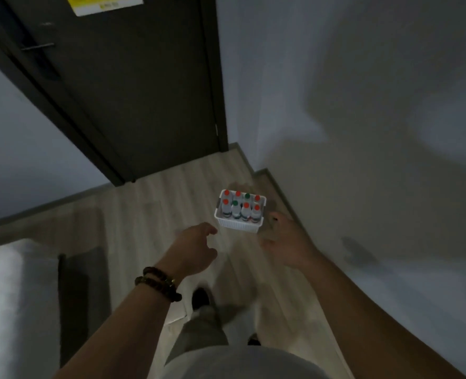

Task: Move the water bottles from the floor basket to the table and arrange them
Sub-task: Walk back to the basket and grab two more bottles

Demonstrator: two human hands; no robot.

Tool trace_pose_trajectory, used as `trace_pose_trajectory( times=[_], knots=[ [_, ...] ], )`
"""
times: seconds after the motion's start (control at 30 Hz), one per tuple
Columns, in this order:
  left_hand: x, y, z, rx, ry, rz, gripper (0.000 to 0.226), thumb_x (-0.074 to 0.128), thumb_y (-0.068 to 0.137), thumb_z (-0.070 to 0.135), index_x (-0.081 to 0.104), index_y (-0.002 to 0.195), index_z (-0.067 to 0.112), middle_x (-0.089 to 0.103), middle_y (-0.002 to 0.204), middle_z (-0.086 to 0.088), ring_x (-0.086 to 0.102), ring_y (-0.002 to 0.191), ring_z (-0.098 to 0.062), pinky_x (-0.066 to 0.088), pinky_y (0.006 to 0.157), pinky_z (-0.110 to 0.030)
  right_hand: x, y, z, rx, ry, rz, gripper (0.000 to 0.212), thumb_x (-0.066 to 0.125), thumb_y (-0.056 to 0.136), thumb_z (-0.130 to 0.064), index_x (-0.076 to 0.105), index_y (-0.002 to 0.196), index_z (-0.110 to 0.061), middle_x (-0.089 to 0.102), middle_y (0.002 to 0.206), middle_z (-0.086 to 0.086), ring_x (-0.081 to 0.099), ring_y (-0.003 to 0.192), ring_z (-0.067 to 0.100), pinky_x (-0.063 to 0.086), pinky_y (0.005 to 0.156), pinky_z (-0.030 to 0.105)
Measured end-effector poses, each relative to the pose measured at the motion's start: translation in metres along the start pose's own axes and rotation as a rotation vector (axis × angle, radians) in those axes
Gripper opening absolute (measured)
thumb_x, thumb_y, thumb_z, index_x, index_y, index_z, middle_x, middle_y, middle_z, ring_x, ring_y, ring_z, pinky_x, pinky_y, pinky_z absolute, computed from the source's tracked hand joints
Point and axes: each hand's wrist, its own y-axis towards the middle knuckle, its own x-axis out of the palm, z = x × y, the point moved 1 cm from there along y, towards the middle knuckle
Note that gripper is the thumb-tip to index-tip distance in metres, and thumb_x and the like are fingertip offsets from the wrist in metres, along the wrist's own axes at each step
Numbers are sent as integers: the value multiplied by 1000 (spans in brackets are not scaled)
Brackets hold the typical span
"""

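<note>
A white slatted basket (236, 226) stands on the wooden floor near the wall corner. Several clear water bottles (245, 212) stand upright inside it in two rows, most with red caps and two with green caps. My left hand (196, 248) is stretched out just short of the basket's near left corner, fingers apart and empty. My right hand (285, 242) is at the basket's right side, close to its wall, fingers spread and holding nothing. A beaded bracelet circles my left wrist.
A dark door (133, 86) stands at the far end, with a yellow notice on it. A pale wall (363, 132) runs along the right, close to the basket. A white cushioned edge (10, 296) lies at the lower left. My legs and shoe (200, 298) are below.
</note>
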Motion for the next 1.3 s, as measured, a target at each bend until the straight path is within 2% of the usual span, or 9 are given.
trace_pose_trajectory(
  times=[0.2,0.37,0.5,0.7,0.8,1.0,1.1,1.17,1.3],
  knots=[
    [-28,147,6,117,46,-113,51,69,93,13,53,142,18,56,141,-3,61,116,-20,51,94,-26,-11,111,-11,88,-41,9,49,70,94,-10,54,140,-14,53,119,-11,58,118,13,37,80,14],
    [-44,281,-4,236,146,-296,48,68,92,13,55,138,13,58,139,-6,61,119,-23,48,93,-24,-15,207,-22,269,-55,-21,63,66,100,-24,38,156,-16,51,150,5,52,134,21,31,92,17],
    [-51,359,-17,222,268,-483,47,67,93,17,51,138,13,57,139,-11,58,122,-27,50,100,-33,-21,258,-35,440,-17,-18,70,70,97,-25,35,157,-20,46,156,7,49,138,23,41,104,28],
    [-42,446,-16,221,313,-589,42,60,98,11,49,137,3,56,138,-20,55,124,-35,49,100,-41,-10,319,-15,533,-22,-93,66,68,97,-23,37,155,-23,46,154,7,49,137,25,42,100,29],
    [-21,476,-21,195,298,-603,42,60,98,10,49,138,1,55,138,-23,54,125,-38,48,99,-41,5,345,13,574,-7,-146,62,67,97,-19,39,153,-22,50,149,7,54,129,25,40,88,25],
    [58,538,-53,129,314,-596,44,63,97,12,49,138,4,56,138,-21,55,125,-39,49,101,-45,62,406,100,608,-30,-241,65,69,96,-19,39,153,-20,51,146,10,57,125,28,46,86,27],
    [108,563,-76,85,312,-609,47,62,96,13,49,140,7,55,142,-19,54,129,-38,48,105,-45,96,436,151,614,-33,-279,62,69,95,-21,40,150,-18,56,136,12,63,111,26,50,81,28],
    [142,578,-90,72,321,-629,46,60,97,13,49,141,7,55,143,-18,52,131,-37,47,106,-44,118,459,184,596,-39,-301,61,71,94,-25,42,147,-17,60,127,13,65,101,26,57,84,36],
    [206,610,-116,75,320,-627,43,60,96,10,52,137,6,57,139,-18,55,126,-35,49,101,-40,165,501,241,546,-71,-360,58,71,93,-22,43,142,-13,57,128,14,63,110,31,57,94,47]
  ],
)
